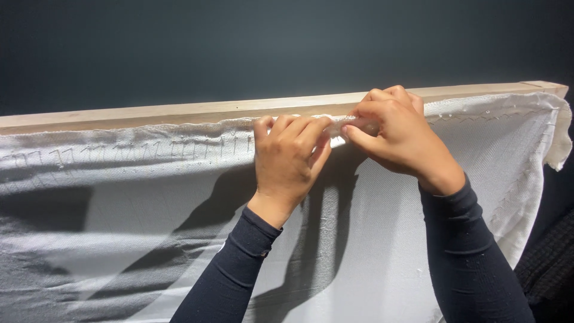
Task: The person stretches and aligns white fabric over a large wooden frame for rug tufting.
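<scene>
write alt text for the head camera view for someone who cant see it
Two hands, the left hand and right hand, pinch the top edge of a white canvas cloth against a pale wooden frame bar. A row of staples runs along the cloth's edge, and the wall behind is dark.

Wall [239, 48]: dark blue-grey, plain, fills the whole upper part of the view behind the work.
Dark fabric [547, 263]: black, coarse-textured, at the lower right corner, partly cut off by the picture's edge.
Shadows [209, 203]: dark shapes fall across the pale surface below the middle, slanting down to the left.
</scene>
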